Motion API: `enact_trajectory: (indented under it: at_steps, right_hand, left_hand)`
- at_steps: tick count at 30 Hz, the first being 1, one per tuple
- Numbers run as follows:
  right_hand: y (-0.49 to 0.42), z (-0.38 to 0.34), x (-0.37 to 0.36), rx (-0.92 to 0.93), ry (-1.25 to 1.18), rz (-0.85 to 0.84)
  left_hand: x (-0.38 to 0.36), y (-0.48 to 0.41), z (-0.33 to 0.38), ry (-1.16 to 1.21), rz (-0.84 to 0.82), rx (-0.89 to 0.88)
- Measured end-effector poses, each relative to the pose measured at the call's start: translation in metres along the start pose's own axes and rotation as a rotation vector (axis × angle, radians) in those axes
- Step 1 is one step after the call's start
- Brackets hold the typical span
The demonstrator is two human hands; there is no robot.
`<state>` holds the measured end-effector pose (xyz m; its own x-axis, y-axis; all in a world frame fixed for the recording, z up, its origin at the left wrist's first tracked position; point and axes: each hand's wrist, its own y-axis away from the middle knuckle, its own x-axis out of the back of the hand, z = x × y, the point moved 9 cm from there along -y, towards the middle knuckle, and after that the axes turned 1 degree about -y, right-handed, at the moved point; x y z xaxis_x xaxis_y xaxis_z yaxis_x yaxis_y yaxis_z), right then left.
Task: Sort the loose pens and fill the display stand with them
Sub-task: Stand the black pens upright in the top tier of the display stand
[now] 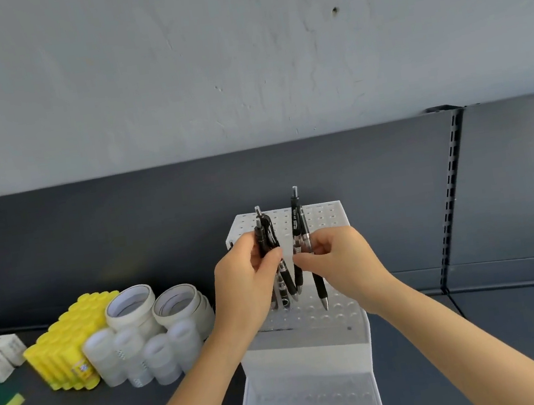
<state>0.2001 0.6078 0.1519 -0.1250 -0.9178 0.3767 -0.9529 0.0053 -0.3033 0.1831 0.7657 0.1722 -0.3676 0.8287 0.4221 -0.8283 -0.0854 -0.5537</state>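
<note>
While the left hand (pixel 242 281) grips a bunch of black pens (pixel 264 233) tips-down over the white display stand (pixel 312 338), the right hand (pixel 339 261) pinches two more pens (pixel 297 220) just beside them; probably lined up to drop straight into the holes (pixel 337 309).

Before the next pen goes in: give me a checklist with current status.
1. Left hand grips the pen bundle: ok.
2. Right hand pinches two pens: ok.
3. The tips of the two pens point down at the stand: ok.
4. The holes under the two pens are free: ok.
5. The tips of the pen bundle are out of the holes: cannot tell, the left hand hides them.
6. The pens are sorted by type: cannot tell, all look black.
</note>
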Motion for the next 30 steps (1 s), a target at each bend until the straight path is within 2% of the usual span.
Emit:
enact_trajectory:
  at_steps: [5, 13, 23, 27, 30]
  right_hand:
    - [0.003, -0.013, -0.015, -0.001, -0.027, -0.043]
    - [0.005, -0.021, -0.021, 0.016, 0.075, 0.012]
    - [0.008, -0.016, -0.022, -0.047, 0.098, -0.007]
    - [0.001, -0.015, 0.000, -0.065, 0.171, 0.134]
    - [-0.003, -0.014, -0.001, -0.064, 0.250, 0.161]
  left_hand:
    - [0.003, -0.010, -0.002, 0.068, -0.111, -0.007]
    - [-0.002, -0.011, -0.005, 0.123, -0.187, -0.023]
    - [-0.004, -0.006, -0.018, 0.291, -0.115, 0.000]
    - [0.005, -0.005, -0.024, 0.351, -0.061, 0.031]
    - [0.006, -0.004, -0.028, 0.355, -0.064, 0.043]
